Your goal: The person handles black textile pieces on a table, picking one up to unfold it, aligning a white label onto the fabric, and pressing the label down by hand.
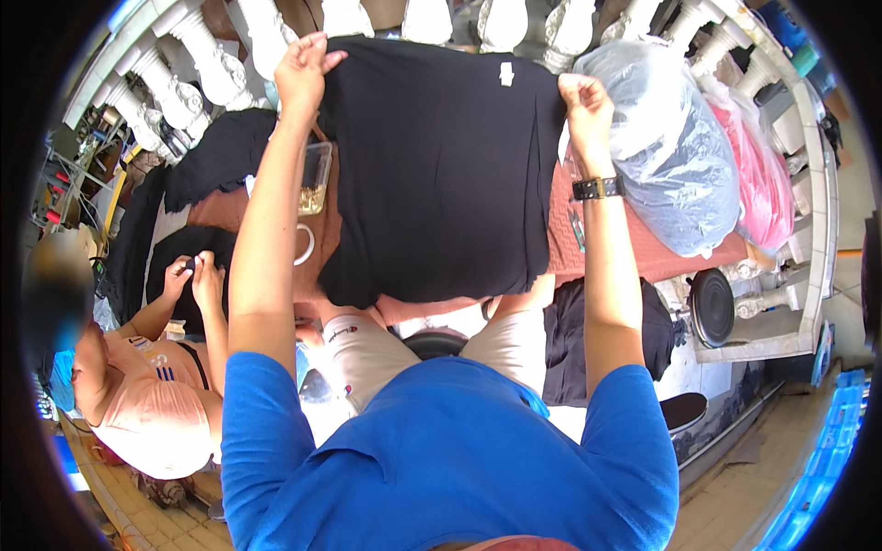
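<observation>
A black piece of cloth, which looks like a garment [441, 174], hangs stretched between my two hands above the table. A small white label [506, 74] shows near its upper right edge. My left hand [305, 72] pinches the upper left corner. At the upper right corner my right hand [586, 95] grips the edge between thumb and fingers, with a dark studded band [598, 188] on that wrist. The cloth's lower edge droops close to my knees and hides the middle of the table.
A brown cloth [634, 234] covers the table. Bulging plastic bags, one bluish-grey [675, 165] and one pink [749, 165], stand at the right. A clear container [317, 174] and a white cup [304, 244] sit left. A co-worker [156, 395] handles dark fabric there. White balusters [213, 64] line the back.
</observation>
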### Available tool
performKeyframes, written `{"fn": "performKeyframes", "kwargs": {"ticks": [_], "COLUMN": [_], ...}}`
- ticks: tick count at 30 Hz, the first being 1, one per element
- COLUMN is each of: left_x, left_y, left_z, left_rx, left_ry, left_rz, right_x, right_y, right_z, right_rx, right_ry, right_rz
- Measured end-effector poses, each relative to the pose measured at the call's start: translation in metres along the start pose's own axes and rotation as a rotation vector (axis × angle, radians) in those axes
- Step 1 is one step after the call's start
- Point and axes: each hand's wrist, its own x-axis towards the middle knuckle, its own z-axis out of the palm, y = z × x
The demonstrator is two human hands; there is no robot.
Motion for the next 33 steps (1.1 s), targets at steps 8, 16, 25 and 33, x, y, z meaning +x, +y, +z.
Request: {"fn": "performKeyframes", "kwargs": {"ticks": [8, 16, 25, 33], "left_x": [-0.044, -0.151, -0.209, -0.229], "left_y": [0.069, -0.053, -0.077, -0.125], "left_z": [0.01, -0.059, 0.015, 0.037], "left_rx": [0.901, 1.117, 0.801, 1.105], "left_ry": [-0.027, -0.44, -0.619, -0.69], "left_rz": [0.071, -0.177, -0.24, -0.195], "right_x": [-0.012, -0.173, -0.178, -0.156], "right_y": [-0.003, 0.07, -0.132, -0.232], "right_z": [-0.008, -0.024, -0.12, -0.155], "right_rx": [0.026, -0.122, -0.012, 1.025], "right_ry": [-0.089, -0.171, -0.005, -0.212], "right_rz": [0.119, 0.608, 0.199, -0.24]}}
